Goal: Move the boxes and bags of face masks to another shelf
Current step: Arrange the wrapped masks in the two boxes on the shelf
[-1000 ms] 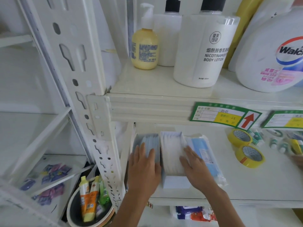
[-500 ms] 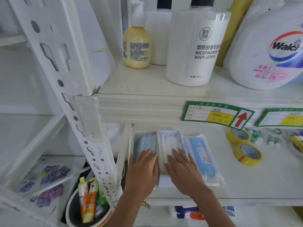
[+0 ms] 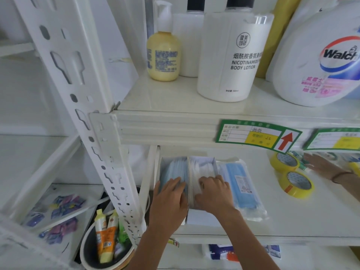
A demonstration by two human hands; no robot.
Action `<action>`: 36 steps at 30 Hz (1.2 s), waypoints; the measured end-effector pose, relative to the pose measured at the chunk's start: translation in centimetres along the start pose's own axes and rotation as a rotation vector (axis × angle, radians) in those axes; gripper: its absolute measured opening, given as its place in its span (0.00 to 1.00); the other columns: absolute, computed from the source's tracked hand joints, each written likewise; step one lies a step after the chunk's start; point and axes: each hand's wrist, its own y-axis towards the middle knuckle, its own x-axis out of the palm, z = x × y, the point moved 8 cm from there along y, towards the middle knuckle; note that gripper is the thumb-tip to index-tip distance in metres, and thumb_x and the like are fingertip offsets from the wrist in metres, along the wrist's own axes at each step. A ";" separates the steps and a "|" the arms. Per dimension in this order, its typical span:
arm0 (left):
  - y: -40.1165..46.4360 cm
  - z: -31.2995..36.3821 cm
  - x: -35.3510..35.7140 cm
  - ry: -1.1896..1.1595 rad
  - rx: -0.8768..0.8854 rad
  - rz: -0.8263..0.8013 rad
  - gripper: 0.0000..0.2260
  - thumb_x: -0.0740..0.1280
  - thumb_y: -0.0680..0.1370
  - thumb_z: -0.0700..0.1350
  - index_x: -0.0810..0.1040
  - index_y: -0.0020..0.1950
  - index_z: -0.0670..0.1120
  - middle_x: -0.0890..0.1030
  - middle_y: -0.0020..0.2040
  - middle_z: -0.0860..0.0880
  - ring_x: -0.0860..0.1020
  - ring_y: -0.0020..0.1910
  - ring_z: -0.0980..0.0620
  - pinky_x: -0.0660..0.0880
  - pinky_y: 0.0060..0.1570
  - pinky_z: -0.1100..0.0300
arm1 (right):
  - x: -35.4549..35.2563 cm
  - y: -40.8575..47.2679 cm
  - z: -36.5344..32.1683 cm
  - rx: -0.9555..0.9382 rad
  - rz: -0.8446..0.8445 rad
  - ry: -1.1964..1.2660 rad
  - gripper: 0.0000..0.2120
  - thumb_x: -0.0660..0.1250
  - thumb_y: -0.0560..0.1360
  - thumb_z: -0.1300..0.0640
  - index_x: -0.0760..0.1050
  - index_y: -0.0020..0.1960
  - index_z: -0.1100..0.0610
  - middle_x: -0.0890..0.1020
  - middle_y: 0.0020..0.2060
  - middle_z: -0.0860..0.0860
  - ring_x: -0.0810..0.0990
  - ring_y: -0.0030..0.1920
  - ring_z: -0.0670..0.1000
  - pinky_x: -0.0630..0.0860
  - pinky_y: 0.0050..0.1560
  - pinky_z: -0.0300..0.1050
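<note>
Under the lotion bottle (image 3: 231, 55), on the lower shelf (image 3: 292, 217): two open mask boxes side by side, blue-mask box (image 3: 173, 170) left, white-mask box (image 3: 202, 168) right; bagged blue masks (image 3: 241, 186) just right of them. Left hand (image 3: 168, 201) flat on blue-mask box, right hand (image 3: 212, 191) on white-mask box, fingers curled over contents; firm hold: cannot tell. Nothing relocated yet, judging by position. Remaining: both boxes and bag.
</note>
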 end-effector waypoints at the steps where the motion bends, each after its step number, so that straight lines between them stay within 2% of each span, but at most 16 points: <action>1: -0.1 0.0 -0.1 -0.013 0.011 0.016 0.21 0.53 0.80 0.52 0.81 0.64 0.50 0.79 0.68 0.51 0.74 0.70 0.53 0.64 0.74 0.41 | 0.0 0.0 0.2 0.015 0.017 0.036 0.05 0.65 0.67 0.53 0.71 0.41 0.50 0.75 0.38 0.46 0.73 0.51 0.54 0.70 0.51 0.48; 6: 0.1 -0.8 -0.6 -0.182 -0.003 0.104 0.11 0.67 0.78 0.41 0.84 0.58 0.46 0.81 0.66 0.49 0.77 0.66 0.51 0.69 0.70 0.40 | -1.3 -0.4 0.6 0.073 0.135 0.163 0.05 0.64 0.66 0.58 0.69 0.39 0.50 0.74 0.37 0.47 0.75 0.43 0.54 0.71 0.48 0.47; 9: 0.0 -0.9 -1.5 -0.264 0.001 0.170 0.11 0.70 0.77 0.36 0.85 0.57 0.46 0.81 0.66 0.50 0.77 0.64 0.51 0.73 0.66 0.42 | -1.6 -0.8 -0.1 0.032 0.170 0.093 0.12 0.63 0.71 0.52 0.75 0.54 0.48 0.80 0.46 0.48 0.80 0.51 0.54 0.72 0.56 0.51; 11: -0.1 -0.9 -2.1 -0.282 0.011 0.204 0.11 0.70 0.77 0.35 0.85 0.56 0.46 0.80 0.66 0.50 0.77 0.65 0.49 0.72 0.67 0.43 | -0.7 -1.5 -0.9 -0.022 0.118 -0.006 0.20 0.58 0.76 0.44 0.69 0.66 0.47 0.82 0.51 0.49 0.78 0.56 0.55 0.69 0.61 0.55; 13: -0.4 -0.8 -2.6 -0.262 0.001 0.224 0.12 0.70 0.76 0.34 0.85 0.56 0.46 0.79 0.67 0.50 0.76 0.66 0.48 0.67 0.70 0.46 | 0.2 -2.2 -1.2 -0.068 0.103 -0.015 0.24 0.54 0.79 0.42 0.63 0.73 0.48 0.82 0.56 0.49 0.76 0.60 0.55 0.66 0.66 0.56; 15: -0.4 -0.9 -3.0 -0.166 -0.028 0.234 0.12 0.71 0.75 0.36 0.84 0.56 0.47 0.77 0.68 0.47 0.75 0.68 0.45 0.65 0.71 0.40 | -0.2 -2.7 -0.4 -0.109 0.192 0.163 0.24 0.56 0.81 0.45 0.63 0.76 0.49 0.79 0.64 0.48 0.73 0.66 0.54 0.66 0.69 0.55; 17: -0.4 -1.5 -3.2 -0.075 -0.120 0.207 0.15 0.70 0.76 0.42 0.79 0.63 0.48 0.73 0.72 0.44 0.72 0.70 0.43 0.68 0.68 0.36 | -1.3 -3.4 0.9 -0.135 0.338 0.426 0.22 0.62 0.81 0.53 0.68 0.74 0.51 0.75 0.70 0.49 0.70 0.70 0.52 0.67 0.70 0.51; 20: -0.3 -2.8 -2.6 -0.145 -0.288 0.114 0.24 0.64 0.80 0.50 0.64 0.75 0.51 0.63 0.77 0.46 0.71 0.70 0.43 0.74 0.64 0.43 | -1.5 -4.1 4.7 0.088 0.521 0.781 0.21 0.66 0.78 0.63 0.72 0.70 0.52 0.74 0.68 0.50 0.71 0.68 0.52 0.71 0.67 0.50; 21: -0.3 -3.1 -2.1 -0.201 -0.332 0.088 0.25 0.62 0.81 0.52 0.60 0.77 0.51 0.62 0.78 0.47 0.71 0.69 0.44 0.76 0.61 0.46 | -0.8 -4.1 5.8 0.209 0.489 0.912 0.21 0.66 0.78 0.62 0.71 0.69 0.51 0.74 0.67 0.50 0.72 0.66 0.51 0.73 0.63 0.50; 23: -0.6 -3.3 -1.6 -0.284 -0.387 0.081 0.26 0.62 0.81 0.52 0.59 0.78 0.51 0.63 0.77 0.49 0.72 0.68 0.47 0.75 0.57 0.51 | 1.7 -3.8 6.3 0.373 0.253 1.131 0.19 0.66 0.80 0.58 0.71 0.70 0.51 0.75 0.66 0.51 0.74 0.62 0.51 0.71 0.58 0.48; 25: -0.8 -3.7 -1.6 -0.364 -0.431 0.134 0.27 0.65 0.81 0.50 0.61 0.78 0.48 0.67 0.75 0.48 0.71 0.69 0.48 0.72 0.60 0.54 | 3.6 -3.7 5.9 0.395 0.051 1.186 0.21 0.66 0.80 0.54 0.70 0.72 0.53 0.76 0.67 0.51 0.74 0.63 0.52 0.70 0.62 0.49; 27: -1.3 -4.7 -1.5 -0.521 -0.527 0.186 0.25 0.67 0.79 0.47 0.65 0.76 0.47 0.72 0.72 0.47 0.72 0.68 0.47 0.72 0.62 0.56 | 4.7 -4.0 6.0 0.423 -0.011 1.195 0.25 0.67 0.79 0.51 0.68 0.74 0.54 0.74 0.67 0.49 0.72 0.64 0.51 0.68 0.65 0.49; 29: -2.2 -5.1 -1.0 -0.630 -0.597 0.204 0.22 0.68 0.77 0.45 0.69 0.71 0.47 0.77 0.64 0.47 0.77 0.61 0.47 0.75 0.49 0.61 | 5.7 -4.6 6.0 0.477 -0.056 1.251 0.23 0.69 0.77 0.51 0.71 0.71 0.53 0.73 0.67 0.51 0.71 0.63 0.52 0.67 0.66 0.50; 30: -2.6 -5.0 -0.8 -0.636 -0.607 0.201 0.22 0.69 0.77 0.46 0.69 0.70 0.48 0.78 0.62 0.49 0.78 0.59 0.48 0.73 0.43 0.65 | 6.1 -4.9 6.0 0.485 -0.067 1.276 0.20 0.70 0.76 0.52 0.73 0.67 0.51 0.74 0.66 0.52 0.72 0.63 0.52 0.67 0.66 0.51; 32: -3.4 -4.7 -0.2 -0.669 -0.632 0.193 0.26 0.69 0.76 0.46 0.68 0.73 0.50 0.76 0.63 0.52 0.76 0.57 0.52 0.68 0.40 0.71 | 6.3 -5.4 5.9 0.477 -0.069 1.315 0.18 0.72 0.73 0.52 0.74 0.61 0.48 0.73 0.65 0.52 0.72 0.62 0.53 0.67 0.64 0.50; 36: -3.6 -4.8 0.2 -0.794 -0.663 0.192 0.19 0.70 0.76 0.45 0.72 0.65 0.55 0.78 0.58 0.56 0.77 0.52 0.60 0.70 0.34 0.75 | 5.8 -5.9 5.0 0.367 -0.097 1.432 0.41 0.73 0.58 0.43 0.65 0.69 0.46 0.65 0.70 0.46 0.64 0.71 0.53 0.61 0.73 0.52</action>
